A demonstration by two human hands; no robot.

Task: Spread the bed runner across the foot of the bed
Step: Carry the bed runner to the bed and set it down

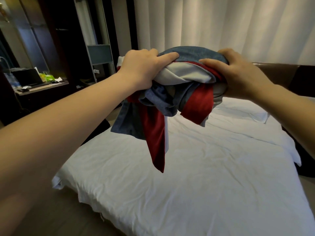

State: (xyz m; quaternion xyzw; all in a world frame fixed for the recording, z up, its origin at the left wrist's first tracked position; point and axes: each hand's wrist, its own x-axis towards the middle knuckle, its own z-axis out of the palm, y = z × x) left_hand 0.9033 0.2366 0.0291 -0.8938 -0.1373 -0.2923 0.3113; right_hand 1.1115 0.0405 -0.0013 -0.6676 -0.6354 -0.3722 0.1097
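Your two arms reach out in front of you, and between them you hold the bed runner [179,92] as a crumpled bundle of blue, red and white cloth, raised in the air above the bed [187,184]. Your left hand [143,68] grips its left side with fingers curled into the folds and the forefinger laid along the blue top; your right hand [238,74] clamps the right side, thumb over the cloth. Loose ends, one long red strip among them, hang down without touching the duvet. You are at the very start, I judge: nothing is spread yet. The next move likely calls for finding the two ends or a long edge, shaking the bundle open, and lowering it flat over the near end of the bed. That white duvet is lightly creased and runs away from you to a pillow [242,111] and a dark headboard [279,74]. Behind hang pale curtains [221,23]; far left stands a cluttered desk [42,86].
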